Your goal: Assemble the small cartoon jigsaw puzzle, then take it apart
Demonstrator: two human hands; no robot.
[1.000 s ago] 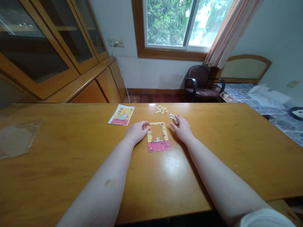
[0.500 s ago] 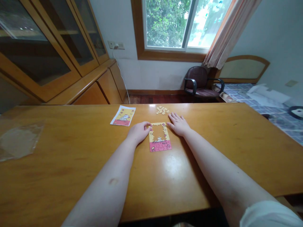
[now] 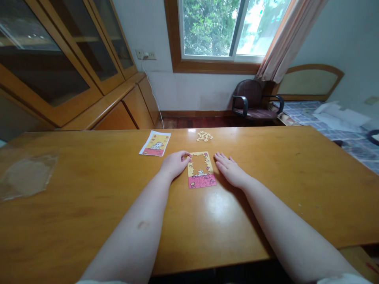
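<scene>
A partly assembled jigsaw puzzle lies flat on the table, its border and pink lower part joined around a gap of bare wood. At its upper left edge, my left hand is closed, with thumb and bent fingers on the edge. Whether a loose piece is also under the fingertips is hidden. Just right of the puzzle, my right hand rests open and flat, holding nothing. Beyond the puzzle sits a small heap of loose puzzle pieces, pale side up.
A picture sheet in matching yellow and pink lies left of the pieces. Clear plastic packaging is at the far left of the wooden table. Behind the table stand an office chair and a glass-door cabinet.
My right hand has drawn back from near the loose pieces, toward me and slightly right, off the puzzle's right edge. My left hand stays at the puzzle. The view has shifted slightly.
</scene>
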